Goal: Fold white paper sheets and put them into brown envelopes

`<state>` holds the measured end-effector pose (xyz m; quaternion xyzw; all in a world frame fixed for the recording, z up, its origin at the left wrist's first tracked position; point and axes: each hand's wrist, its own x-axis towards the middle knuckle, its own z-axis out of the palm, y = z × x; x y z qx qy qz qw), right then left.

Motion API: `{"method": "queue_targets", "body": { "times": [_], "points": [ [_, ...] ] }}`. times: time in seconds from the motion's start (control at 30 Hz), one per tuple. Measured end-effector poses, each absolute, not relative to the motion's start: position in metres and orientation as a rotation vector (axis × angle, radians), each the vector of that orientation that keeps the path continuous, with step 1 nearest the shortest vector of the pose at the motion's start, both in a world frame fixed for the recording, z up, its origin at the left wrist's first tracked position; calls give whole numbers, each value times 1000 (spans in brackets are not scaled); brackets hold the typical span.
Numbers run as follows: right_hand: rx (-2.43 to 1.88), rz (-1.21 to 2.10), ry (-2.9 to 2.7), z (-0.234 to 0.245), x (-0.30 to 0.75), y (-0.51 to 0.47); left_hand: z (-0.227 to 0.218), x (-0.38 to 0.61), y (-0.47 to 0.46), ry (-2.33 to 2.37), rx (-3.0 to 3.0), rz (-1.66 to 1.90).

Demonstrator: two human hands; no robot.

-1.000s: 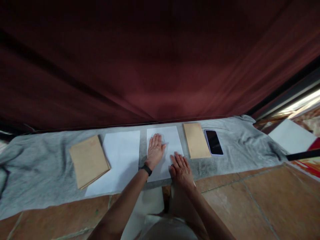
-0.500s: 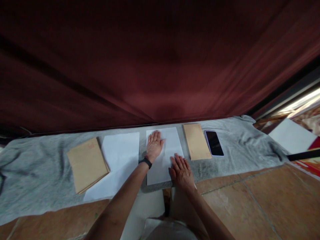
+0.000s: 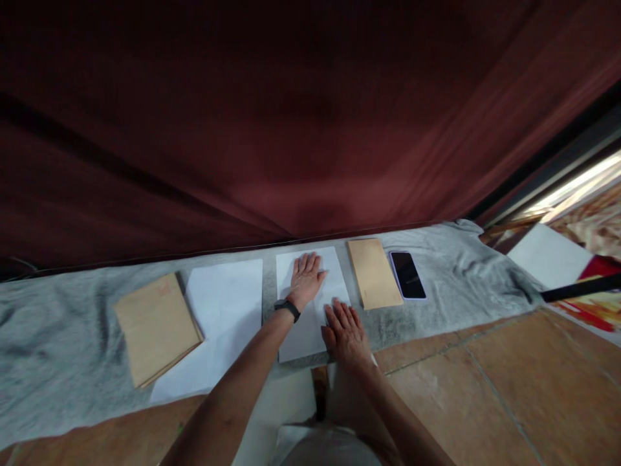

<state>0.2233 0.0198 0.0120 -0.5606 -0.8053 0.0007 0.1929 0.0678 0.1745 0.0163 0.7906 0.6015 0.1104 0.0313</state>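
Note:
A white sheet of paper lies in front of me on a grey cloth. My left hand, with a dark band at the wrist, rests flat on its upper part, fingers stretched out. Near the sheet's lower right edge, my right hand lies palm down with its fingers extended, the fingertips on the paper. Neither hand grips anything. To the right of the sheet is a brown envelope or stack of envelopes. Further left, more white paper lies partly under a stack of brown envelopes.
A phone with a dark screen lies right of the brown envelope. The grey cloth covers a long, narrow surface. A dark red curtain hangs behind it, and tiled floor shows in front.
My left hand has slid to the right across the white sheet. My right hand stays at the sheet's lower right edge. The whole view has shifted slightly.

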Motion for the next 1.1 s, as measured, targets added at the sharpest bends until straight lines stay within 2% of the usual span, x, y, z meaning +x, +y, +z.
{"method": "queue_targets", "body": {
  "times": [0.17,0.63,1.1],
  "points": [
    [-1573,12,-2264,10,224,19,18,73,139,1748,2506,344],
    [-1540,-41,-2241,3,226,17,22,40,-2,1852,2564,307],
    [-1441,-119,-2318,-4,246,10,26,41,-23,1768,2655,286]
  ]
}}
